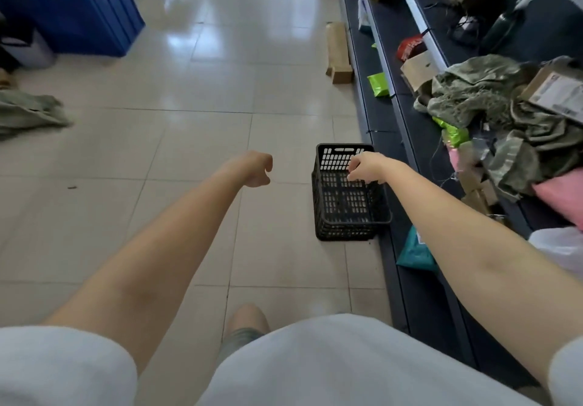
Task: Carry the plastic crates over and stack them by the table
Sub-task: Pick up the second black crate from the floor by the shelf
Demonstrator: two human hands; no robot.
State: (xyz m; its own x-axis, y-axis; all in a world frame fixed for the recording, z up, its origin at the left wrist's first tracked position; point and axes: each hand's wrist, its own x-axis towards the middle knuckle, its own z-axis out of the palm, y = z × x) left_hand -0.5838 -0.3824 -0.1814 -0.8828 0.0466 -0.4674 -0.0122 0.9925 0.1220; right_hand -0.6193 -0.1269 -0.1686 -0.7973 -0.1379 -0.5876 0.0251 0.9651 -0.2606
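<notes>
A black plastic crate stack (347, 197) is seen on the tiled floor (176, 140), just beside the long dark table (410, 159) on the right. The right hand (367, 168) is held over its far rim with fingers loosely curled, contact hard to tell tbh. The left hand (257, 168) is balled up, holding nothing visible, and how many crates are nested can't be made out.

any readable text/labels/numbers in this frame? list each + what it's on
None can be read.
Cardboard box: a white label with print, too blurred to read.
Red bag: pale marks, too small to read.
Teal bag: a pale patch, illegible.
Black crate, blue crates: no text visible.
</notes>
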